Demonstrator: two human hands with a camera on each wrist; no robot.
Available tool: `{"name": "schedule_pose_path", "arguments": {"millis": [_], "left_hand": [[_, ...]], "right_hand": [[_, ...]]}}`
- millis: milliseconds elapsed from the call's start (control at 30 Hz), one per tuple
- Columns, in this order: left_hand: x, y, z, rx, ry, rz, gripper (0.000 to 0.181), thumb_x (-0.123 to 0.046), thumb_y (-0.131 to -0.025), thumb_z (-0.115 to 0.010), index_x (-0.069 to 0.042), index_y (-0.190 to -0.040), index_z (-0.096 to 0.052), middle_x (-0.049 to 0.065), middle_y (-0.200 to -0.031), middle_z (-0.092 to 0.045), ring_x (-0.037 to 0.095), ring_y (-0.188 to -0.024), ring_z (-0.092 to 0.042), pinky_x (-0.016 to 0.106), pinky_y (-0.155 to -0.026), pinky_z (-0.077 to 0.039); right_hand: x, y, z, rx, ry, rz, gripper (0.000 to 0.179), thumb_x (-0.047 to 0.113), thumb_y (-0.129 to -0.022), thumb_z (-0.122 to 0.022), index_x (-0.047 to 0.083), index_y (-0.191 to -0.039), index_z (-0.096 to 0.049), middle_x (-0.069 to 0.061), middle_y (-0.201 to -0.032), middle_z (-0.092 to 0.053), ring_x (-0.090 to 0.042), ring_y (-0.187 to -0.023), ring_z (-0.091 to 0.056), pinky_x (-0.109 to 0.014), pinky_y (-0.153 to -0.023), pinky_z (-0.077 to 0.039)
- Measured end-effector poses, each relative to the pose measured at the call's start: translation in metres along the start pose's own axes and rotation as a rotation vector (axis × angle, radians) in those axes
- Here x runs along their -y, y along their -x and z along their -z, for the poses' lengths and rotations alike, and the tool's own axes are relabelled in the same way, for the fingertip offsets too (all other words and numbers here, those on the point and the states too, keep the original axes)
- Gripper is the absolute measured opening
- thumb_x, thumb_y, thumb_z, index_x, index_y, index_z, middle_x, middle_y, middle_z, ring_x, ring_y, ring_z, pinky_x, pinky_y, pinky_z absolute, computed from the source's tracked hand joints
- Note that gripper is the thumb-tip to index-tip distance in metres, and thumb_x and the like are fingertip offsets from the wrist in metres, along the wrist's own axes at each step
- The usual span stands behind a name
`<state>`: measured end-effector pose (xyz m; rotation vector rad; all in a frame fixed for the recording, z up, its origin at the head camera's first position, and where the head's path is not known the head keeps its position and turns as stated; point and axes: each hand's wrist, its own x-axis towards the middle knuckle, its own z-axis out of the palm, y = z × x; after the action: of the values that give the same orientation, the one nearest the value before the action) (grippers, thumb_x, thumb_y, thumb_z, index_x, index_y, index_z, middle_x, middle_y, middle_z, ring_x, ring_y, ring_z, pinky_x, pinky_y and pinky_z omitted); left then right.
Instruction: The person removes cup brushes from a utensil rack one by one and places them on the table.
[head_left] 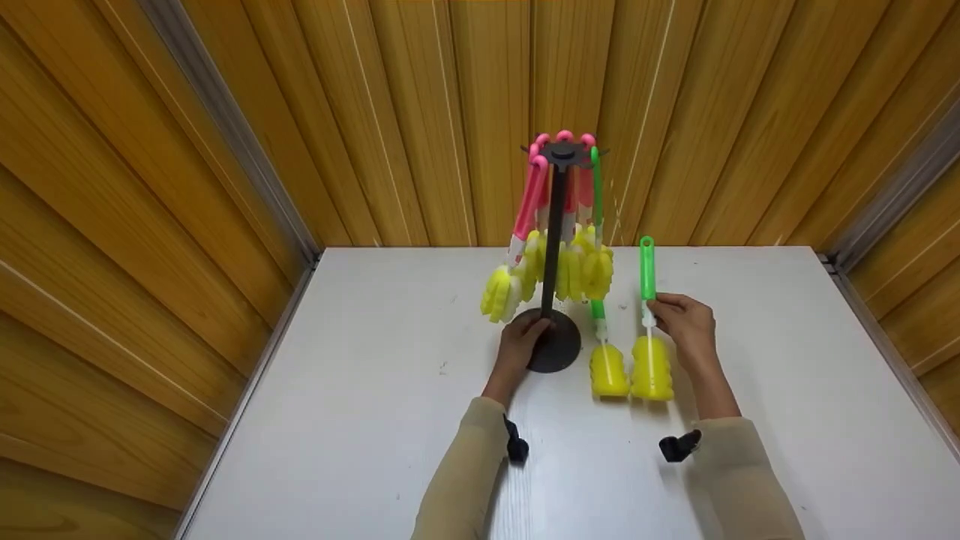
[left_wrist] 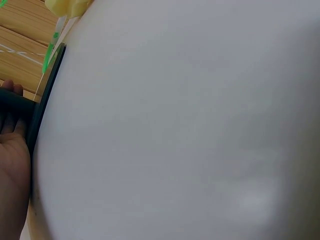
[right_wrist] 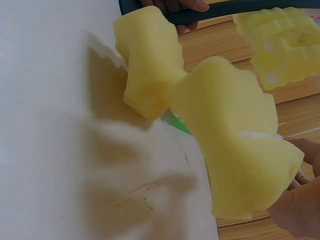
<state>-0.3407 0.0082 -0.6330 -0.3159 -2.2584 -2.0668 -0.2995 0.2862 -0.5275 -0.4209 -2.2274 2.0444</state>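
My left hand (head_left: 520,346) grips the bottom of the black post (head_left: 555,247) of a stand, just above its round base (head_left: 562,352). From the stand's top hooks (head_left: 562,154) hang several sponge brushes with pink handles (head_left: 531,196) and one with a green handle (head_left: 598,191). My right hand (head_left: 688,321) pinches a green-handled sponge brush (head_left: 651,367) at its white neck, the yellow sponge end down and the handle up. Left of it is another green-handled sponge brush (head_left: 609,371), its handle partly hidden behind the hanging sponges. In the right wrist view the held brush's yellow sponge (right_wrist: 230,145) covers part of the hand.
White table (head_left: 390,420) under everything, its far edge against a wood-patterned panel wall (head_left: 420,120). Metal rails (head_left: 247,142) run along the left and right corners. A black wrist device (head_left: 679,446) sits at each sleeve cuff.
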Motion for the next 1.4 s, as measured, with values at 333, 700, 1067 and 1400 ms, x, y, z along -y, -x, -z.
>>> {"name": "schedule_pose_path", "arguments": {"millis": [333, 700, 1067, 1400], "left_hand": [[0.000, 0.001, 0.000, -0.012, 0.014, 0.003, 0.020, -0.037, -0.099, -0.066, -0.020, -0.097, -0.077, -0.007, -0.102, -0.073, 0.012, -0.104, -0.065, 0.038, -0.101, -0.047], [0.001, 0.001, 0.001, -0.007, 0.004, 0.004, 0.021, -0.037, -0.099, -0.066, -0.020, -0.098, -0.077, -0.008, -0.103, -0.073, 0.011, -0.105, -0.065, 0.036, -0.101, -0.047], [-0.018, 0.006, -0.003, -0.022, 0.022, -0.061, 0.022, -0.019, -0.101, -0.064, 0.000, -0.101, -0.074, 0.010, -0.103, -0.073, 0.013, -0.105, -0.065, 0.040, -0.101, -0.047], [-0.003, 0.001, -0.001, -0.015, 0.008, -0.043, 0.025, -0.028, -0.100, -0.065, -0.005, -0.100, -0.076, 0.005, -0.108, -0.073, 0.012, -0.107, -0.064, 0.037, -0.102, -0.046]], "right_hand": [[-0.016, -0.006, -0.004, 0.000, 0.097, -0.050, 0.047, 0.023, -0.100, -0.067, -0.006, -0.137, -0.058, -0.012, -0.119, -0.067, -0.004, -0.092, -0.066, -0.018, -0.084, -0.055], [-0.022, -0.014, -0.012, 0.006, 0.169, -0.086, 0.046, 0.022, -0.100, -0.065, -0.004, -0.138, -0.058, -0.020, -0.130, -0.064, -0.012, -0.101, -0.064, -0.018, -0.082, -0.054], [-0.024, -0.024, -0.022, 0.023, 0.194, -0.167, 0.047, 0.025, -0.103, -0.060, 0.002, -0.143, -0.055, -0.016, -0.130, -0.061, -0.015, -0.101, -0.059, -0.021, -0.082, -0.052], [-0.015, -0.031, -0.021, 0.015, 0.153, -0.227, 0.049, 0.028, -0.102, -0.062, 0.006, -0.145, -0.054, -0.011, -0.134, -0.057, -0.014, -0.106, -0.055, -0.022, -0.087, -0.050]]}}
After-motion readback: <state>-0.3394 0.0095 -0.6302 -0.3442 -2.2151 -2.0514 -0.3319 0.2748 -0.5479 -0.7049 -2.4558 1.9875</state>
